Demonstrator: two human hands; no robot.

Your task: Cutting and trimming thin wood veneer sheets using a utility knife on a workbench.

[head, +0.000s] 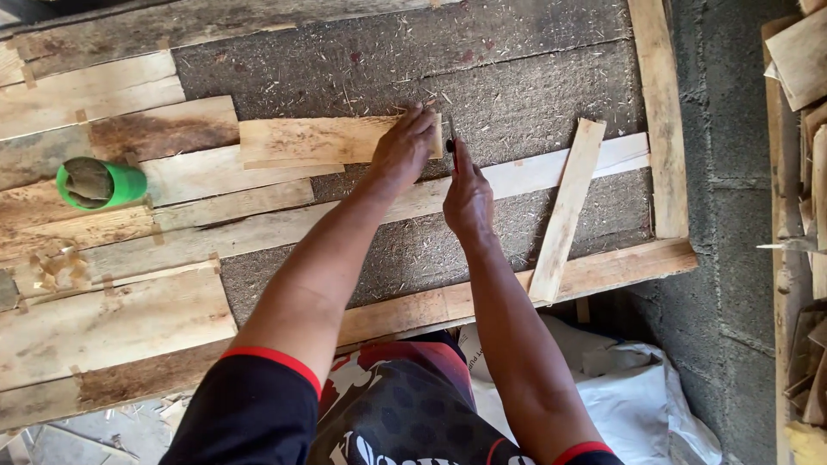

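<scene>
The short wooden board (314, 140) lies flat on the worktop (517, 77), its long axis running left to right, nearly level, with its right end under the person's left hand (405, 148). That hand is spread flat, fingers apart, pressing down on the board's right end. The right hand (467, 200) sits just beside it, curled tight around a thin dark tool (451, 136) whose tip stands at the board's right edge; I cannot tell what kind of tool it is. One loose slat (567, 209) leans across the long planks to the right, tilted near upright. One green cup (100, 183) lies on its side, well apart to the left.
</scene>
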